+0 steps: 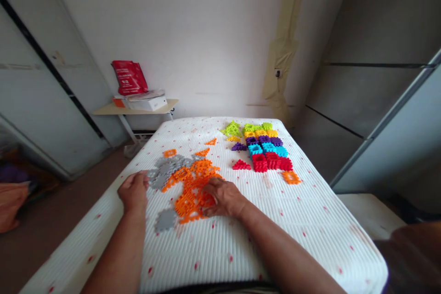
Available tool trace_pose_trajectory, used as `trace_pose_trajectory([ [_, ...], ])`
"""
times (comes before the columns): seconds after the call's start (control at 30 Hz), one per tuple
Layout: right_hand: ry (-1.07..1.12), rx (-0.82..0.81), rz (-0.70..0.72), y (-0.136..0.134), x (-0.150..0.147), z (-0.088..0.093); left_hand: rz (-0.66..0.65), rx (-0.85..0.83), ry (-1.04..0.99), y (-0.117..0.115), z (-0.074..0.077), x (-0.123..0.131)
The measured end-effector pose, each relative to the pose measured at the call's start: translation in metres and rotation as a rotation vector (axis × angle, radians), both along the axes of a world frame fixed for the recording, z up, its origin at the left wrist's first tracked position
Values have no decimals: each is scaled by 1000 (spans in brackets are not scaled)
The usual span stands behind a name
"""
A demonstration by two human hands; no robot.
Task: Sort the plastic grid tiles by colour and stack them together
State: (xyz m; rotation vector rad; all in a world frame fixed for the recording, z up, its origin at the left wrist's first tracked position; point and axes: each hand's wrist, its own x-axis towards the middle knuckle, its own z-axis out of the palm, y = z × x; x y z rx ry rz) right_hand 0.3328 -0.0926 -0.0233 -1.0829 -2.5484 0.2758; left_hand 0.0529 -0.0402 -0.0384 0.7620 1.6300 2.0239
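A loose heap of orange plastic building tiles (193,183) lies in front of me on the white bed (310,220), with grey tiles (165,167) mixed in at its left. My right hand (222,198) rests on the right side of the orange heap, fingers curled onto the tiles. My left hand (133,190) lies at the left edge of the grey tiles, fingers bent and touching one. A single grey tile (165,220) sits apart, near me. Farther back stand sorted rows of red (272,163), cyan (267,149), purple, yellow and green tiles (257,127).
A lone orange tile (291,177) lies right of the red row, and a red triangle piece (241,165) left of it. A small side table (134,109) with a red bag (129,77) and a white box stands by the wall. Grey cabinets flank both sides.
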Motion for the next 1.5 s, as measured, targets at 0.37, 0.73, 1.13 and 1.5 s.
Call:
trace_pose_trajectory([
  [0.37, 164, -64, -37, 6, 5, -1, -26, 9, -9, 1, -1, -2],
  [0.73, 360, -66, -79, 19, 13, -21, -61, -2, 30, 0, 3, 1],
  [1.13, 446, 64, -84, 19, 16, -19, -658, -124, 1078, -66, 28, 45],
  [1.5, 459, 144, -110, 20, 14, -20, -674, -278, 1375, -60, 8, 49],
])
